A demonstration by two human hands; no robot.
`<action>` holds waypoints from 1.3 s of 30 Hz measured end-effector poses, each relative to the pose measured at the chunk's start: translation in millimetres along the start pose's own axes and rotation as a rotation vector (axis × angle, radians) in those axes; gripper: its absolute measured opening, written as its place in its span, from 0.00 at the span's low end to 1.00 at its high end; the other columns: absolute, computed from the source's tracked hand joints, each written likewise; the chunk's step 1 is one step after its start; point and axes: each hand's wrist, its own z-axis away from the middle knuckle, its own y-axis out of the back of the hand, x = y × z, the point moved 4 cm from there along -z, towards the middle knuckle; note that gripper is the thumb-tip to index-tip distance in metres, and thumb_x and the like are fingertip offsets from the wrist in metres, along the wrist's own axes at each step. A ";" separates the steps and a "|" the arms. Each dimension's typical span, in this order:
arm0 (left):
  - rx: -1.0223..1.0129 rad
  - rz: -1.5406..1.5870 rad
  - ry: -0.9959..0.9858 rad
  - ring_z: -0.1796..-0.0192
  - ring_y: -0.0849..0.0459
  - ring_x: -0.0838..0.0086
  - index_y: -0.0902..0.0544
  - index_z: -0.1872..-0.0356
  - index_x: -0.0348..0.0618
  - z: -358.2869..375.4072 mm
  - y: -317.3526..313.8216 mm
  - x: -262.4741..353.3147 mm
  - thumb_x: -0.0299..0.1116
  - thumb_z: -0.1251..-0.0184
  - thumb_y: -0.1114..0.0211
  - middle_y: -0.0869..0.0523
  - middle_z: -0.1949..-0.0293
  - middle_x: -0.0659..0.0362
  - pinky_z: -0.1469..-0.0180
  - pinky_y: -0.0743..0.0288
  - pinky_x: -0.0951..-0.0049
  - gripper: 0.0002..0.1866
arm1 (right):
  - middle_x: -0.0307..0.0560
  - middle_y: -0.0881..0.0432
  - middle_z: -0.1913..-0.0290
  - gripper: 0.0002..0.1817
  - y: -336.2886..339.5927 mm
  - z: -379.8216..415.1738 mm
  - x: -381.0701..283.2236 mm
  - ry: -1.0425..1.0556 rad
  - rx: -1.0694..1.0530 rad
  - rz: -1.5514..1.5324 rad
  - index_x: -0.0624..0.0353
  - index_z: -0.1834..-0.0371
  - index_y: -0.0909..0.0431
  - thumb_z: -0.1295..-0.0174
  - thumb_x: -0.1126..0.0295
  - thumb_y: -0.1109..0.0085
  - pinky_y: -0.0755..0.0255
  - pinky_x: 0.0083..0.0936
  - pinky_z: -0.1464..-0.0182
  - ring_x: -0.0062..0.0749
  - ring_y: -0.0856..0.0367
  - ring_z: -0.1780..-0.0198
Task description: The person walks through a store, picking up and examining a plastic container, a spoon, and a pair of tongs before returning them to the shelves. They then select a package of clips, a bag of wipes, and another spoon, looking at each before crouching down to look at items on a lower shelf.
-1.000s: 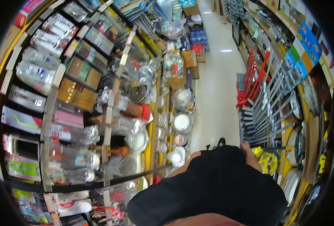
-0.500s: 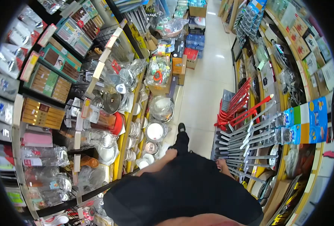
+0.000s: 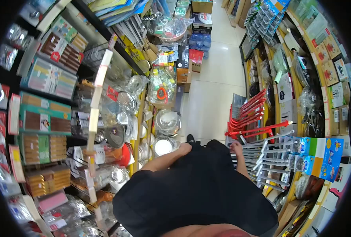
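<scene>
My left hand is closed in a loose fist in front of my dark clothing, with no object showing in it. Level with it on the other side, my right hand is also curled closed, and I see nothing in its fingers. It is nearest to a rack of grey long-handled items and the red-handled ones beyond them. Left of my left hand, on the lower shelf, are a round white-topped item and a plastic-wrapped stack of round dishes. One dark shoe shows ahead.
A pale tiled aisle runs forward between two shelf rows. Boxed chopsticks and packaged kitchenware fill the left shelves. Cartons and a bin of bagged goods jut into the aisle. Blue packaging sticks out on the right.
The view has shifted forward along the aisle, and the shelves have slid downward. Both hands appear higher in view, the right one now beside the nearer red handles. Both remain closed.
</scene>
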 end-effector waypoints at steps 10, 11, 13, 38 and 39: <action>0.062 0.368 0.019 0.61 0.21 0.51 0.20 0.70 0.35 -24.9 131.0 -55.4 0.36 0.52 0.44 0.20 0.69 0.41 0.62 0.28 0.58 0.14 | 0.42 0.28 0.83 0.06 9.6 -105.2 -13.1 -0.041 0.083 0.277 0.61 0.77 0.25 0.52 0.70 0.49 0.38 0.27 0.84 0.26 0.29 0.83; 0.065 0.371 0.044 0.61 0.21 0.51 0.21 0.70 0.35 -41.2 138.5 -65.2 0.36 0.52 0.44 0.20 0.69 0.41 0.62 0.28 0.58 0.14 | 0.44 0.26 0.80 0.09 19.1 -128.9 5.2 -0.100 0.083 0.281 0.63 0.75 0.24 0.51 0.69 0.50 0.36 0.27 0.79 0.28 0.27 0.79; 0.066 0.389 0.097 0.61 0.21 0.52 0.21 0.71 0.34 -77.6 136.0 -87.4 0.37 0.52 0.44 0.20 0.69 0.42 0.61 0.28 0.58 0.15 | 0.46 0.24 0.78 0.11 35.6 -166.8 26.1 -0.196 0.069 0.318 0.65 0.73 0.23 0.49 0.68 0.51 0.34 0.27 0.76 0.30 0.25 0.76; 1.507 1.060 0.280 0.74 0.27 0.78 0.23 0.64 0.38 -198.5 627.0 -285.2 0.28 0.42 0.45 0.21 0.75 0.60 0.71 0.33 0.77 0.08 | 0.46 0.24 0.78 0.08 54.3 -408.8 -280.0 -0.180 -0.060 0.104 0.59 0.67 0.28 0.46 0.70 0.54 0.36 0.26 0.83 0.28 0.27 0.81; 1.519 0.895 0.254 0.74 0.28 0.78 0.23 0.65 0.38 -214.6 637.1 -291.8 0.30 0.41 0.45 0.22 0.76 0.60 0.70 0.33 0.77 0.07 | 0.46 0.24 0.78 0.08 59.6 -405.0 -272.6 -0.182 -0.029 0.118 0.60 0.68 0.27 0.47 0.70 0.54 0.35 0.27 0.82 0.29 0.27 0.81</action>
